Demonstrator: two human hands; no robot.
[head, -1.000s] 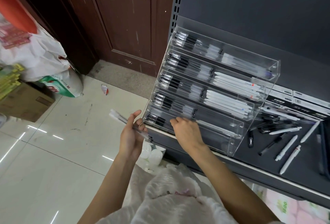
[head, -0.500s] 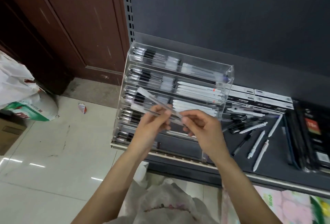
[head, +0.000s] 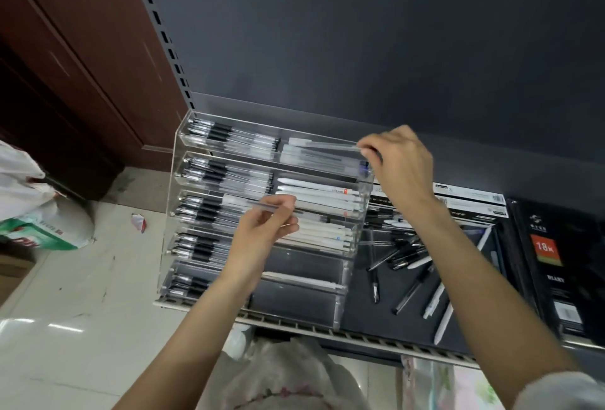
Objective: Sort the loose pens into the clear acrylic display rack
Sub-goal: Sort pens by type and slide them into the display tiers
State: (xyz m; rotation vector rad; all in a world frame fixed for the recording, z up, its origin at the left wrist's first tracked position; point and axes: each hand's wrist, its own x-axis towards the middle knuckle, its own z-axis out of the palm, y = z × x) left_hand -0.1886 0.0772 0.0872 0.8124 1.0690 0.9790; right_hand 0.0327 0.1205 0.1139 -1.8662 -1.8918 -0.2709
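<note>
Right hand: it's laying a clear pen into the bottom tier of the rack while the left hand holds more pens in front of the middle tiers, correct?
Not quite. The head view shows the right hand laying the clear pen into the top tier of the rack, not the bottom. The rest holds: the left hand holds more pens in front of the middle tiers.

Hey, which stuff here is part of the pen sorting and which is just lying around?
Part of the job:
clear acrylic rack
pen in right hand
pens in left hand
loose pens on the shelf

Just lying about:
black notebook
white plastic bag
floor scrap
</note>
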